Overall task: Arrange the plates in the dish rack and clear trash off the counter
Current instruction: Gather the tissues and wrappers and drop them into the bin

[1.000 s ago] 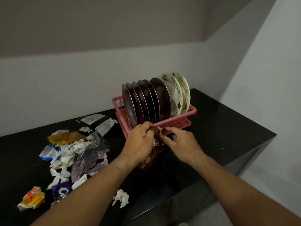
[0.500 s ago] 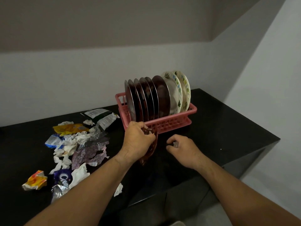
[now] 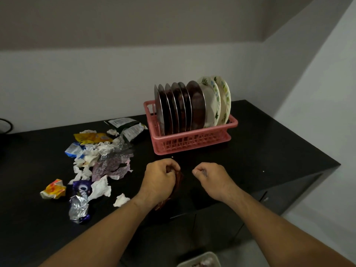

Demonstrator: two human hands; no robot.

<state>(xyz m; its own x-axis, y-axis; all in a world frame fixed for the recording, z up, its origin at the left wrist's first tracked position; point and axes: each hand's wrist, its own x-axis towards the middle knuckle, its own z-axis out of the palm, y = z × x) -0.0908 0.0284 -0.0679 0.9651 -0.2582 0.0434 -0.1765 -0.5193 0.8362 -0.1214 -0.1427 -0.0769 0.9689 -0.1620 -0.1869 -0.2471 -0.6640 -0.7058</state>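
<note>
- A pale container [image 3: 200, 260] shows at the bottom edge of the view, below the counter front. Only part of its rim is in view, so anything dropped toward it blind could miss and land on the floor.
- The left hand [image 3: 160, 180] is closed around the top of a dark reddish wrapper [image 3: 178, 186], which hangs limp from the fist near the front edge of the black counter [image 3: 269, 151]. Held so high up, it could slip free or shed crumbs.
- The right hand [image 3: 211, 180] has its fingers curled. A small glossy scrap may sit at the thumb, but I cannot tell; if so, it is easily lost.
- The trash pile [image 3: 100, 160] lies on the counter left of the hands. A tissue wad [image 3: 121, 199] and a foil wrapper [image 3: 79, 207] sit closest to the front edge, and a sweeping forearm could push them off.
- The plates [image 3: 179, 108] all stand on edge in the pink dish rack [image 3: 192, 141]. A dark packet [image 3: 123, 124] lies just beside it, and a careless reach there could jolt the rack and topple them.
</note>
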